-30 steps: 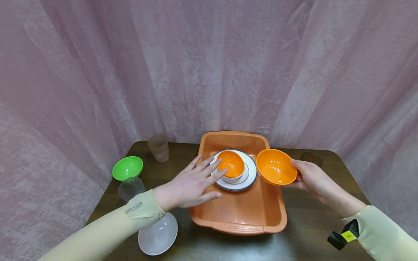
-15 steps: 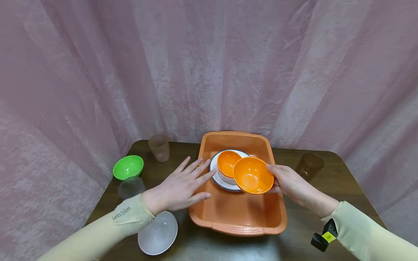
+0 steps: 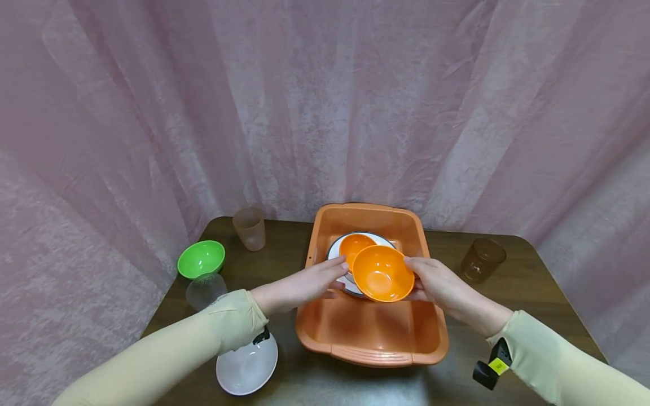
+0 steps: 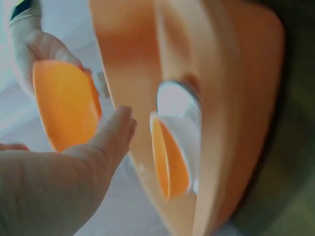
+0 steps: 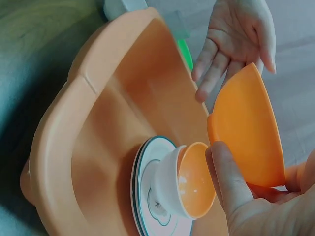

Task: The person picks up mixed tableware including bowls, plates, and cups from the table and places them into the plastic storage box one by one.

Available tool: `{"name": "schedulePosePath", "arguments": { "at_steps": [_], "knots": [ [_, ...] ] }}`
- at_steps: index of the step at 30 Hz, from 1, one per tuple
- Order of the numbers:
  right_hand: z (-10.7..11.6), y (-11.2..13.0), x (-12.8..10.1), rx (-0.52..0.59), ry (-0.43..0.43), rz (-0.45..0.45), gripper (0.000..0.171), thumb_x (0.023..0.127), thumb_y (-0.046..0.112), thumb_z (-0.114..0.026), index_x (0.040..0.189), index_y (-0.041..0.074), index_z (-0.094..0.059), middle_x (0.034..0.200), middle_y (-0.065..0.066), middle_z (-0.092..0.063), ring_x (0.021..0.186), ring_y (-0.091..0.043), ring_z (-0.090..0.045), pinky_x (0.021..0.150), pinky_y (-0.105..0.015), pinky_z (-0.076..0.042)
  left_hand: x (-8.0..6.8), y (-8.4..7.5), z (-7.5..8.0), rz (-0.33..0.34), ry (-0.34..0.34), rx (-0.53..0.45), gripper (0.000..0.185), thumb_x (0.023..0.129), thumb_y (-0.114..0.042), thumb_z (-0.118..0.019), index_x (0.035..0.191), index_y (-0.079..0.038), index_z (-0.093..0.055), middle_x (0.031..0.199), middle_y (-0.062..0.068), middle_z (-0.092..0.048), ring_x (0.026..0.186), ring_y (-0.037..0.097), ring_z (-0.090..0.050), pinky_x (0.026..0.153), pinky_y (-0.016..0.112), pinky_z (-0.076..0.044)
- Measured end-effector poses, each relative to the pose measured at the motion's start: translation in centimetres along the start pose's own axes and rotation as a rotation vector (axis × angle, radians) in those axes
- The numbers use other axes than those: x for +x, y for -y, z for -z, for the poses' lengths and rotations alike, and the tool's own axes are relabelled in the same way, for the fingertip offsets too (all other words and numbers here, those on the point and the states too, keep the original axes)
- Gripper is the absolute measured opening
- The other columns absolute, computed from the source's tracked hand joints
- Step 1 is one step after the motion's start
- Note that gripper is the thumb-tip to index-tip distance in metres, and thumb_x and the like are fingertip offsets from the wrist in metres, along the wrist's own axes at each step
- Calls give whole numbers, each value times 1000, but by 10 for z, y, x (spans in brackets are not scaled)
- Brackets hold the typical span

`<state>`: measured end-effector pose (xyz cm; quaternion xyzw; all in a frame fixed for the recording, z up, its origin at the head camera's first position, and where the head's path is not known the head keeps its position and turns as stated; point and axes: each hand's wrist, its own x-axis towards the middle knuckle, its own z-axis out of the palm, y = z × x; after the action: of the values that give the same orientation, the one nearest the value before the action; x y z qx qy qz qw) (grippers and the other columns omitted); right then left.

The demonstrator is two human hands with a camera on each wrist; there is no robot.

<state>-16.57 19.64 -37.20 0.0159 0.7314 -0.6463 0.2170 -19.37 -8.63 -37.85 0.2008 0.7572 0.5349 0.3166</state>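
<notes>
While your right hand (image 3: 437, 282) grips one orange bowl (image 3: 382, 273) above the orange tub (image 3: 373, 338), thumb on its rim, your left hand (image 3: 304, 285) reaches in beside it with fingers straight and relaxed, holding nothing. Nearest you, left of the tub, lies one frosted bowl (image 3: 247, 367). Inside the tub, behind the held bowl, a second orange-lined bowl (image 3: 352, 245) sits on one white plate (image 5: 147, 196). Farther left of the tub you have one green bowl (image 3: 201, 259) and two clear cups (image 3: 205, 290) (image 3: 250, 228); right of the tub, one brown cup (image 3: 482, 259).
</notes>
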Motion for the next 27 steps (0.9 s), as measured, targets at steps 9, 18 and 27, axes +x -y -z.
{"name": "schedulePosePath", "arguments": {
  "at_steps": [9,18,27],
  "knots": [
    [-7,-2,3,16,10,-7,55,113,30,-38,146,-14,-37,127,-24,-62,104,-27,-70,90,-43,-57,15,-5,-18,130,-30,-432,49,112,-30,-43,146,5,-42,121,18,-65,106,31,-71,92,46,-56],
    [-8,-3,1,24,18,-21,52,113,30,-37,143,-13,-42,122,-22,-65,103,-28,-71,91,-43,-57,17,-7,-19,149,-49,-432,47,112,-29,-45,145,5,-45,118,18,-66,101,28,-72,87,41,-58],
    [-9,-4,-1,45,36,-6,55,113,31,-38,145,-14,-38,124,-22,-64,104,-27,-70,92,-44,-57,19,-8,-18,162,-50,-424,47,112,-27,-45,144,7,-43,117,20,-66,101,29,-72,88,42,-58]
  ]
}}
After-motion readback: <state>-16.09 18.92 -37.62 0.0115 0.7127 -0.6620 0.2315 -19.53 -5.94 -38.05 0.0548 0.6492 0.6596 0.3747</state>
